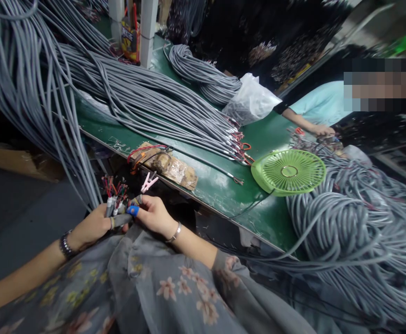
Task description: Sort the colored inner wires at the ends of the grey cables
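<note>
My left hand (93, 226) is closed around a small bundle of grey cables (89, 188), whose white-banded ends and thin red, black and other coloured wires stick up above the fist. Close against it, my right hand (157, 217) has its thumb and fingers pressed together at the wire ends. Blue tape (132, 210) wraps the right thumb, and fingers of both hands wear grey-brown coverings. What the right fingertips pinch is too small to make out. Just beyond them a pink clothespin (149, 183) stands at the table edge.
Long grey cables (161, 109) lie across the green table (209, 178). A taped cardboard piece (170, 166) sits at its edge. Right of it are a green fan (289, 171) and coiled cables (342, 227). A plastic bag (253, 98) lies behind; a co-worker's hand (323, 131) works across the table.
</note>
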`<state>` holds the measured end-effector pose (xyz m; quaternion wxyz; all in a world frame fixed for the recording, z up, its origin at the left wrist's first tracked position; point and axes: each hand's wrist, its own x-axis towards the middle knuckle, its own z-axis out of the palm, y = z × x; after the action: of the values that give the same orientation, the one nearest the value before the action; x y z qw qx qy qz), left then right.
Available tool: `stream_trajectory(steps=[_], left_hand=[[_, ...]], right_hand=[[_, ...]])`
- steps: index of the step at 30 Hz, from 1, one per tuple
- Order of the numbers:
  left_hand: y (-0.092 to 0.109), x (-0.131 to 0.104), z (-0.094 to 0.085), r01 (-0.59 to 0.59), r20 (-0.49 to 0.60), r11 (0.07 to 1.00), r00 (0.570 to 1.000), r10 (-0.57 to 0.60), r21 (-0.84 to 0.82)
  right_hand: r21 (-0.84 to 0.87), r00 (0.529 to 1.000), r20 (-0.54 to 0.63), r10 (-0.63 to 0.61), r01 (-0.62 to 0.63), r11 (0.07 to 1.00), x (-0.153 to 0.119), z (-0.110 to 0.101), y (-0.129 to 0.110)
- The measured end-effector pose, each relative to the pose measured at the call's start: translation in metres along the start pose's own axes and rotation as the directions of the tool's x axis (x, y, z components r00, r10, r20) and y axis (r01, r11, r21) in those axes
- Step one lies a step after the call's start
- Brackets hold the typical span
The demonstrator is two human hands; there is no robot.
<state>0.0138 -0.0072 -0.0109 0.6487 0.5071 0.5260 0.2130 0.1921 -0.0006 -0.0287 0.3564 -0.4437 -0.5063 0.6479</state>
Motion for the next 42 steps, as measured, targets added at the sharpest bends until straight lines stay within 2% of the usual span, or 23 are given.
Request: stream_trajectory(steps=[3,5,8,13,17,21,24,29,35,39,42], left_hand=[[0.000,0.001,0.004,-0.080,-0.151,0.997,0.986,0.075,-0.023],[0.000,0.000,0.007,-0.112,-0.231,0.992,0.968,0.098,-0.049],[-0.002,0.001,0.011,-0.130,-0.286,0.988,0.953,0.101,-0.083],[-0.010,0.004,0.014,-0.194,-0.388,0.970,0.913,0.123,-0.149],[-0.009,0.003,0.013,-0.178,-0.339,0.979,0.931,0.136,-0.097],[0.004,-0.001,0.012,-0.147,-0.254,0.989,0.956,0.144,0.009],[0.010,-0.002,0.013,-0.138,-0.251,0.990,0.957,0.142,0.035],[0.005,-0.001,0.013,-0.131,-0.266,0.991,0.955,0.128,0.010],[0.003,0.000,0.014,-0.123,-0.247,0.992,0.962,0.117,-0.006],[0.005,0.001,0.015,-0.118,-0.261,0.993,0.959,0.112,-0.009],[0.002,-0.001,0.012,-0.116,-0.256,0.992,0.959,0.122,0.039]], right_hand=[[0.073,0.994,-0.099,0.051,-0.043,0.996,0.001,0.004,0.006],[0.146,0.990,-0.113,0.086,-0.069,0.987,0.001,0.005,0.009],[0.206,0.988,-0.119,0.097,-0.071,0.976,-0.001,0.006,0.008],[0.188,0.987,-0.135,0.083,-0.057,0.981,-0.003,0.004,0.003],[0.181,0.990,-0.112,0.083,-0.062,0.981,0.002,0.003,0.004],[0.208,0.995,-0.051,0.089,-0.077,0.975,0.008,0.006,0.005],[0.236,0.991,-0.055,0.119,-0.103,0.966,0.009,0.009,0.005],[0.256,0.980,-0.118,0.159,-0.125,0.959,0.009,0.009,0.005],[0.299,0.986,-0.053,0.156,-0.133,0.945,0.009,0.010,0.007],[0.328,0.976,-0.128,0.176,-0.125,0.936,0.008,0.014,0.004],[0.391,0.940,-0.240,0.243,-0.136,0.910,0.011,0.013,0.003]])
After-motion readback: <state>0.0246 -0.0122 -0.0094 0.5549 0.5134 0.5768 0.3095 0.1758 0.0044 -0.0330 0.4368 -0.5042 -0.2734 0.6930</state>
